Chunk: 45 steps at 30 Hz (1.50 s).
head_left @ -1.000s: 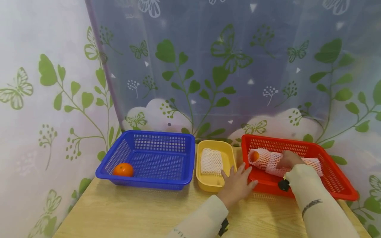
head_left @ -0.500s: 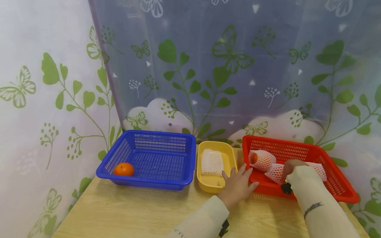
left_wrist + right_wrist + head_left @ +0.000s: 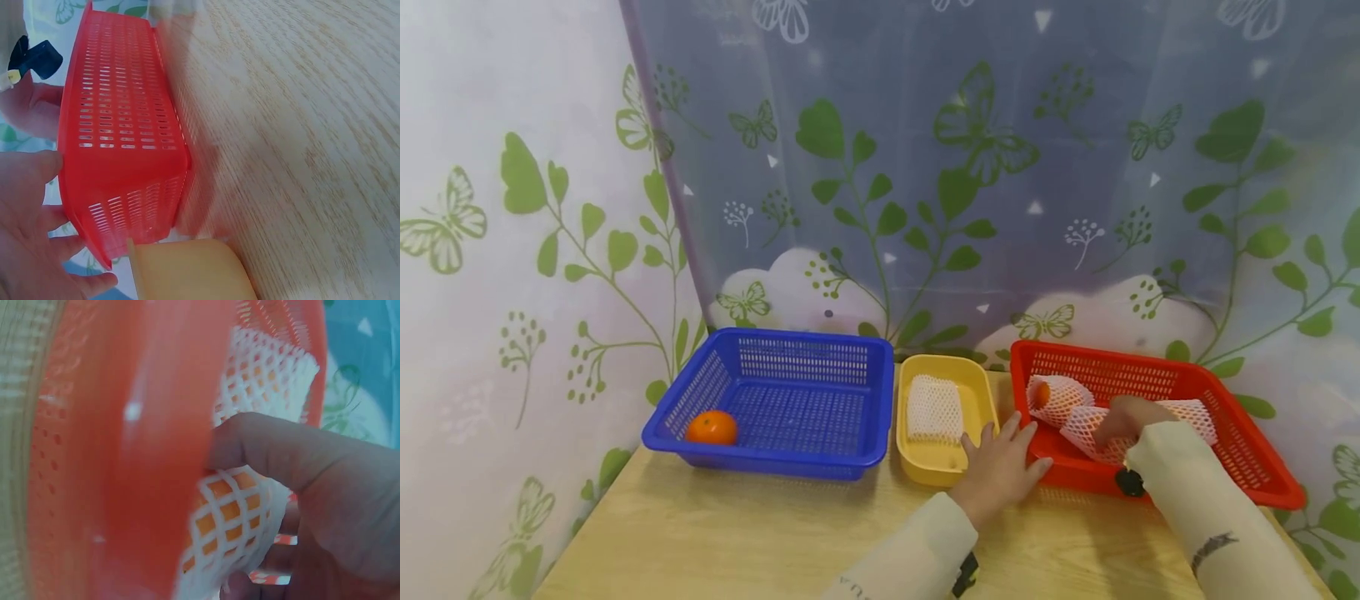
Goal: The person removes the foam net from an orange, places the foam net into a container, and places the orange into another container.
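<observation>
The right hand (image 3: 1131,415) is down inside the red basket (image 3: 1112,354) with its grip on a foam-netted orange (image 3: 1084,432), thumb laid over the mesh and fingers tucked in on the far side, as the right wrist view shows. That fruit rests between a second netted orange (image 3: 1066,400) by the basket's left wall and a foam net sleeve (image 3: 1197,414) to the right, whose contents cannot be made out. To handle it well, the fingers would do best to bear on the fruit itself, since soft mesh alone would probably stretch or slip; the pressure should be firm but light enough not to bruise the peel. The left hand (image 3: 1000,467) grasps nothing, its fingers spread at the basket's near left corner, a good place for steadying the rim, though care is needed not to nudge the yellow tray (image 3: 979,396) just beside it, where an off-white foam net (image 3: 934,408) lies. Any lift should clear the slatted wall so the net does not snag. A bare orange (image 3: 711,427) sits in the blue basket (image 3: 805,408) across the wooden surface (image 3: 760,533).
</observation>
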Tool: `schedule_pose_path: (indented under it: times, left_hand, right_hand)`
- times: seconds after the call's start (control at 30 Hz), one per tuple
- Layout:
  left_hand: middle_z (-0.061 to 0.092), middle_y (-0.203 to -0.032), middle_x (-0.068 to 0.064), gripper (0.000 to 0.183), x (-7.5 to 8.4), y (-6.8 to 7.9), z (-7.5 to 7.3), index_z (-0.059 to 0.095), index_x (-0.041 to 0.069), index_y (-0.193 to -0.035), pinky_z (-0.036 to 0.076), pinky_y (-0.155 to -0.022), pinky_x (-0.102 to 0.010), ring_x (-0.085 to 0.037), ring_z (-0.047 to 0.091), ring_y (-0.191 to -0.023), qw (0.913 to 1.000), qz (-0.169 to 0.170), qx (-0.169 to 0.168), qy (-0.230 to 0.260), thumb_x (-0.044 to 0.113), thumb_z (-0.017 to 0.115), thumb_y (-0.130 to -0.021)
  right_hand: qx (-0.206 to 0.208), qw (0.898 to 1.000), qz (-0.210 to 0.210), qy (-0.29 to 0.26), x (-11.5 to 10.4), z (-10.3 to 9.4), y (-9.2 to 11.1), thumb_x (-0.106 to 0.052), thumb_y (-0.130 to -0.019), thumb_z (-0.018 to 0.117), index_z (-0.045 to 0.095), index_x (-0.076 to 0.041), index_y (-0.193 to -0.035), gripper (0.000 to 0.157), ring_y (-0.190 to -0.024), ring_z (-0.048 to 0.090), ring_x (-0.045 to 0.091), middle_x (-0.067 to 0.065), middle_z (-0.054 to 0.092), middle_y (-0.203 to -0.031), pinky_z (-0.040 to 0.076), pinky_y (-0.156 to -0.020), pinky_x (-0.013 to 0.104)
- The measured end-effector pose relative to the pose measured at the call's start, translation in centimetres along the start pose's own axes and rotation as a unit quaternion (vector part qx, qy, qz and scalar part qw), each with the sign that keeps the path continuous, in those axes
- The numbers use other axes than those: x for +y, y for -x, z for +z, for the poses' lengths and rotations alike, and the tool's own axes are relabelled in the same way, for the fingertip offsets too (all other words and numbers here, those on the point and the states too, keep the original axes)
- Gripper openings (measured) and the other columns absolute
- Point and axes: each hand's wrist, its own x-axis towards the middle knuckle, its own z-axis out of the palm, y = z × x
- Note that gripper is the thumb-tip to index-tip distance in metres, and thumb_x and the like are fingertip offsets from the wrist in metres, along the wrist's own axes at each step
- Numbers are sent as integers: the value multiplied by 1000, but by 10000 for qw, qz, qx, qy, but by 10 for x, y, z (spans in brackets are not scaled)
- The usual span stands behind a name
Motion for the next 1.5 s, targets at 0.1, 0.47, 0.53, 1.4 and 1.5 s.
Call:
schedule_pose_path:
  times: [0.1, 0.47, 0.53, 1.4, 1.5]
  left_hand:
    - [31, -155, 12, 58, 1, 0, 0, 42, 36, -146, 32, -104, -61, -27, 38, -135, 10000, 3, -7, 75, 59, 51, -93]
    - [31, -155, 11, 57, -2, 6, -4, 41, 34, -146, 35, -103, -58, -27, 35, -137, 9995, 9, 35, 315, 57, 50, -95]
    - [31, -155, 10, 55, -4, 6, -2, 42, 34, -146, 34, -103, -59, -28, 34, -138, 9990, 35, 50, 441, 56, 47, -96]
    - [46, -146, 5, 60, -37, -1, -16, 35, 27, -150, 38, -108, -47, -21, 43, -135, 9164, 243, 82, 3994, 55, 45, -98]
    - [47, -145, 4, 59, -46, 3, -24, 34, 26, -149, 42, -105, -42, -21, 45, -132, 9010, 372, 17, 4322, 52, 48, -98]
  right_hand:
    - [19, 9999, -97, 82, -7, -4, 9, -36, -76, 75, 30, 14, -142, 94, -109, 49, 47, 40, 35, -139, 50, -81, 55]
    - [431, 9968, -580, 349, -32, -18, 40, -35, -77, 74, 24, 18, -142, 98, -120, 42, 54, 41, 33, -140, 41, -92, 64]
    - [519, 9953, -751, 313, -32, -18, 43, -36, -77, 75, 25, 20, -140, 98, -121, 41, 55, 41, 36, -138, 40, -94, 65]
    - [1151, 9290, -2915, -1970, -58, 24, 95, -33, -83, 75, 34, -4, -143, 79, -90, 60, 21, 14, 58, -115, 54, -72, 33]
    - [1205, 8971, -3401, -2549, -62, 38, 90, -25, -84, 77, 33, -13, -145, 75, -93, 61, 24, 17, 51, -124, 56, -71, 29]
